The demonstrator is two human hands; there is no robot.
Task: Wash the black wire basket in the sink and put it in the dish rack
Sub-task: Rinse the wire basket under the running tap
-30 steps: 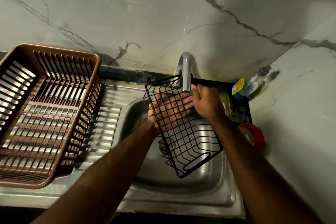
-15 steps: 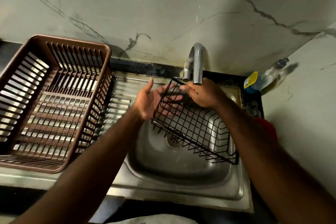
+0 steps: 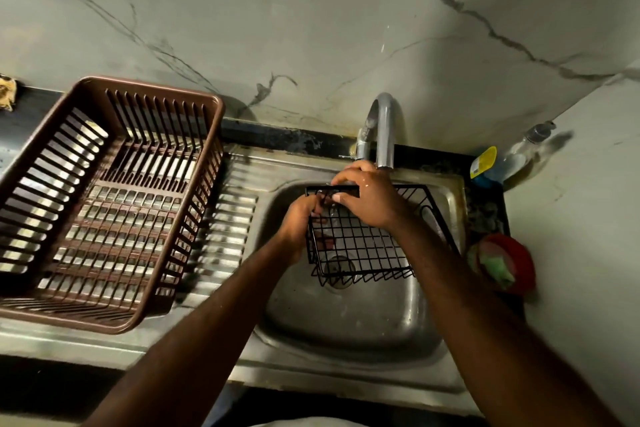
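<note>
The black wire basket point(image 3: 363, 250) is held over the steel sink point(image 3: 346, 322), under the tap point(image 3: 384, 128). My right hand point(image 3: 370, 198) grips the basket's top rim from above, fingers curled over the wire. At the basket's left end, my left hand point(image 3: 301, 218) has its fingers curled round the wires. A thin run of water shows between the hands. The brown plastic dish rack point(image 3: 104, 204) stands on the draining board at the left, with nothing in it.
A clear soap bottle with a yellow and blue label point(image 3: 498, 163) lies at the back right corner. A red dish with a green scrubber point(image 3: 502, 263) sits right of the sink. The marble wall rises close behind the tap.
The basket has been turned and lowered to sit more level under the tap. My left hand has gone from an open palm against the mesh to gripping the basket's left end.
</note>
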